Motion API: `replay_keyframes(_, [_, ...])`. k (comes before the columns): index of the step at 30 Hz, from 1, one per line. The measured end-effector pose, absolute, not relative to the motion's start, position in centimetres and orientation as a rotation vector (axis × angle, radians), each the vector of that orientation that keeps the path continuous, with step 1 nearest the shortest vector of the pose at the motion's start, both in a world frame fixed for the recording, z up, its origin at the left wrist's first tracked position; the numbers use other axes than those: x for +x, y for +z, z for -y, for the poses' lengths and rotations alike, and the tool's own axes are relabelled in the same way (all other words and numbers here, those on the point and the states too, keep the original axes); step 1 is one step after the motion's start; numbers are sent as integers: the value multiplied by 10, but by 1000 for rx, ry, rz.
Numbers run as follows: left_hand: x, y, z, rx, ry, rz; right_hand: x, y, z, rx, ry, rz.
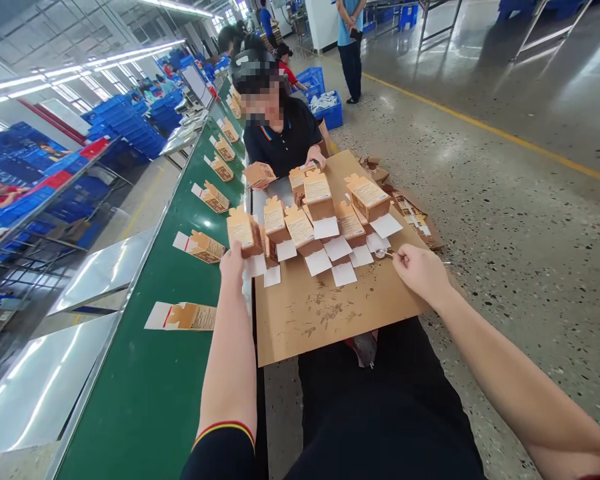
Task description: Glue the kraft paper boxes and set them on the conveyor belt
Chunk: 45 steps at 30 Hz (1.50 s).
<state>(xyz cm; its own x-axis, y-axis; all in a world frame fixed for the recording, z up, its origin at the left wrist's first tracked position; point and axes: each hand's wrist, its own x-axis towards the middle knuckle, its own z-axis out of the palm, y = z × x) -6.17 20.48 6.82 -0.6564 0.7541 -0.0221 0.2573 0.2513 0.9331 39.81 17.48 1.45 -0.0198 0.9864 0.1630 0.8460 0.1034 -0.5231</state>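
Lap: Where our dark trousers [395,373] show lowest, a flat brown cardboard sheet [290,317] spreads just beyond, its bare near part marked with dark scuffs.
Right hand: Our right hand [414,265] is at the sheet's right edge, fingers curled closed around a small thin implement with a rounded, shiny end [383,253]; we cannot tell what it is.
Left hand: Our left hand [231,263] grips the near left corner of a tan-brown printed paperboard carton [243,230] at the sheet's left edge, some fingers hidden.
Pile: We see more tan-brown cartons [320,193] crowding the sheet's far half, some atop others, white flaps [344,275] towards us.
Belt: On our left runs a smooth green conveyor belt [130,380], bearing a spaced row of similar cartons lying down.
Co-worker: Across from us, a person in a black polo shirt [280,147] has one hand [316,157] at the pile's far side.
Floor: Beyond, we see blue plastic crates [330,121] and a standing person in a light blue shirt [347,33].
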Motion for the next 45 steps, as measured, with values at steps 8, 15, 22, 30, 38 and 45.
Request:
replay_keyframes(8, [-41,32,-46,606,1552,-1495,389,14,-219,-1949,335,2155])
replay_keyframes(15, [30,-4,-16,584,1441,-1461,414,19,-183,-1800,346,1960])
replay_keyframes(22, [53,-7,-31,661,1358,-1569,336,-15,-70,-1231,739,2068])
replay_keyframes(30, [57,0,-32,702,1344,-1599,292,-44,-40,-1137,658,2262])
replay_keyframes(38, [73,-9,-22,904,1338,-1692,323,-42,-58,-1248,592,2048])
replay_keyframes(45, [89,-14,-6,1199,1208,-2005,342,-33,-57,-1347,649,1905])
